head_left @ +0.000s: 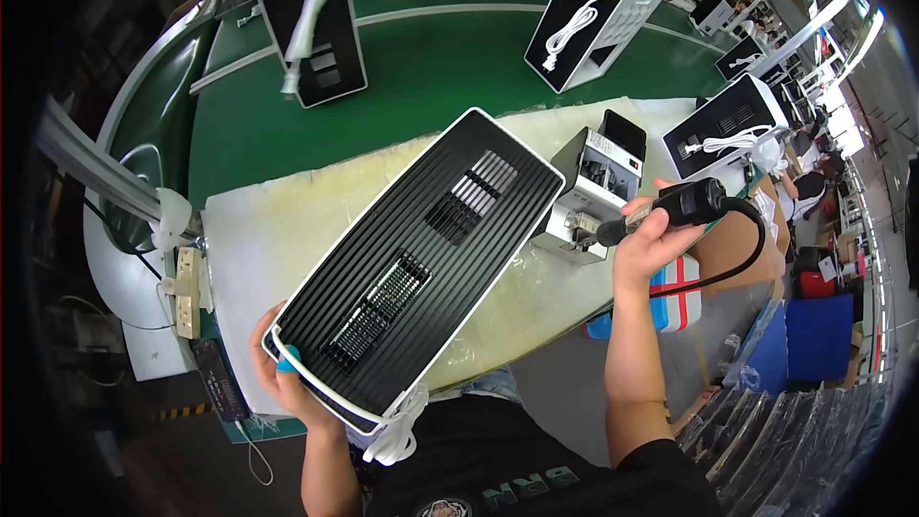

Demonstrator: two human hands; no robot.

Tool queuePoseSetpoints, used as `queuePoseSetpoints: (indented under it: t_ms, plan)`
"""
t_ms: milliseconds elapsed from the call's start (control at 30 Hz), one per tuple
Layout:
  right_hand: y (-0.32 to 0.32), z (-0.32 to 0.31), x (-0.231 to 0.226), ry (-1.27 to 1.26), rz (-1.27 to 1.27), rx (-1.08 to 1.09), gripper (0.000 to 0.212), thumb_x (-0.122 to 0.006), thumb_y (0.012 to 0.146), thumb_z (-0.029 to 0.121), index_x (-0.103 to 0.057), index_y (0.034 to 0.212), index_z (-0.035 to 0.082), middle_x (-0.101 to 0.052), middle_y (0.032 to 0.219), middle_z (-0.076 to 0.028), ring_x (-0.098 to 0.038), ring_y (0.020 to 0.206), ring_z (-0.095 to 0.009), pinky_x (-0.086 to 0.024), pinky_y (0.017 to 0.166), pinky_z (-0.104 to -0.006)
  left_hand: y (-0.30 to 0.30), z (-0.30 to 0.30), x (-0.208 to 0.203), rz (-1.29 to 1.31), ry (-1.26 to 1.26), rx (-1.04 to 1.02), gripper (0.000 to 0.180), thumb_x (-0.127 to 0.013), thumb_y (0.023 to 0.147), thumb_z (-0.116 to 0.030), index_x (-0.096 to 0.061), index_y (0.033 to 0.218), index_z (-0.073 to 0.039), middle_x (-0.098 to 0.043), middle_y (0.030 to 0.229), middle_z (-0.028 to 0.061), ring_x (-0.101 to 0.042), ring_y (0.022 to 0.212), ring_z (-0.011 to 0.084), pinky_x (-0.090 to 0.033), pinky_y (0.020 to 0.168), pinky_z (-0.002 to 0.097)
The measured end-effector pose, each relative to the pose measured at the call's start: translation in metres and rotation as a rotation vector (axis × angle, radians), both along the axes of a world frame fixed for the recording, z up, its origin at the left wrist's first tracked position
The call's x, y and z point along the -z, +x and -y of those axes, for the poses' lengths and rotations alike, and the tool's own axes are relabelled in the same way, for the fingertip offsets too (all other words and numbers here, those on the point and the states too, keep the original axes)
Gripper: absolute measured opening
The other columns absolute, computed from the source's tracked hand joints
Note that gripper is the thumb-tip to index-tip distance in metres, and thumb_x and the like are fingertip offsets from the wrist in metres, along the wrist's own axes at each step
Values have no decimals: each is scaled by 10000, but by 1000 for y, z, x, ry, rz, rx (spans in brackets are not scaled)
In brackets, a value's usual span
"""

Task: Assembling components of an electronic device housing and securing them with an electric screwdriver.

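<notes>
1. The left fingers (264,343) are gripping the near end of the box (431,249), which is extending forward and right from them over the surface (258,239).
2. The right fingers (654,227) are closing around the tool (687,204).
3. The machine (613,165) is standing just left of the right fingers.
4. The white cord (397,433) is showing right of the left fingers.

Even light bathes the pale tabletop (258,239), and glare flares at upper right! Fisheye bends everything, rim fading black.
</notes>
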State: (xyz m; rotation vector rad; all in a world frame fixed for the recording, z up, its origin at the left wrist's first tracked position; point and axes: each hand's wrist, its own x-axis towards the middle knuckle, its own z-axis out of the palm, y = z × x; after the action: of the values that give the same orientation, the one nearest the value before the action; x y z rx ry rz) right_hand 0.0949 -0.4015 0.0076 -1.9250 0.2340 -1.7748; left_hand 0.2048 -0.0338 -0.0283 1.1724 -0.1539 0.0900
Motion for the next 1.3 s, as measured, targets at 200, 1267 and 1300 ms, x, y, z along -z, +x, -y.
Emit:
queuePoseSetpoints:
  t_ms: [200, 1267, 1300]
  plan:
    - [9, -66, -83, 350, -60, -177, 507, -417, 970, 426, -514, 1146, -40, -549, 602, -48, -508, 520, -128, -409, 499, -221, -3, -8, -6, 7, 50, -15, 488, -573, 837, -237, -492, 1203, 74, -574, 1174, 200, -577, 1070, 266, -446, 956, 375]
    - [164, -310, -119, 252, -210, -1180, 549, -520, 935, 435, -351, 1163, -35, -582, 936, -197, -550, 529, -136, -469, 500, -252, -3, -10, 10, 24, -6, 60, 335, -553, 866, -58, -523, 1184, 43, -531, 1155, 129, -513, 1088, 189, -399, 949, 303]
    - [166, -302, -114, 166, -173, -1276, 546, -554, 936, 327, -258, 1259, 2, -543, 1051, -226, -577, 578, -152, -495, 517, -271, -5, -13, 9, -56, -11, 108, 302, -514, 920, -108, -525, 1185, 36, -528, 1163, 118, -502, 1101, 176, -394, 957, 305]
